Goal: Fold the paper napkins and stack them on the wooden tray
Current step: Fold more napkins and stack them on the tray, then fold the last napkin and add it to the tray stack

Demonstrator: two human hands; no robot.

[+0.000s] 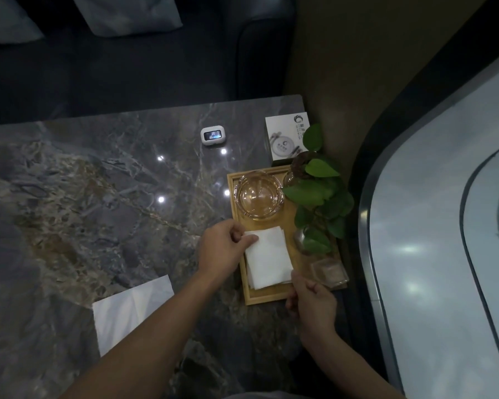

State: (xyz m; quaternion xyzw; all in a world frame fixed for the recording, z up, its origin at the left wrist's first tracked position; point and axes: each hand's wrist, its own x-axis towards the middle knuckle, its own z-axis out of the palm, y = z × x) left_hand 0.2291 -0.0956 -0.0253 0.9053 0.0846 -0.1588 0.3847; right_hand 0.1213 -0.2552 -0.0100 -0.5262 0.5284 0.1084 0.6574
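Note:
A folded white paper napkin (268,257) lies on the wooden tray (264,298), on top of other folded napkins whose edges show beneath it. My left hand (224,246) pinches the napkin's far left corner. My right hand (311,300) pinches its near right corner at the tray's front edge. A larger unfolded white napkin (127,309) lies flat on the marble table to the left, partly hidden by my left forearm.
On the tray's far end sits a glass ashtray (258,195). A leafy plant in a glass vase (317,203) and a small clear dish (329,273) stand along its right side. A white card box (288,138) and a small white device (213,135) lie farther back.

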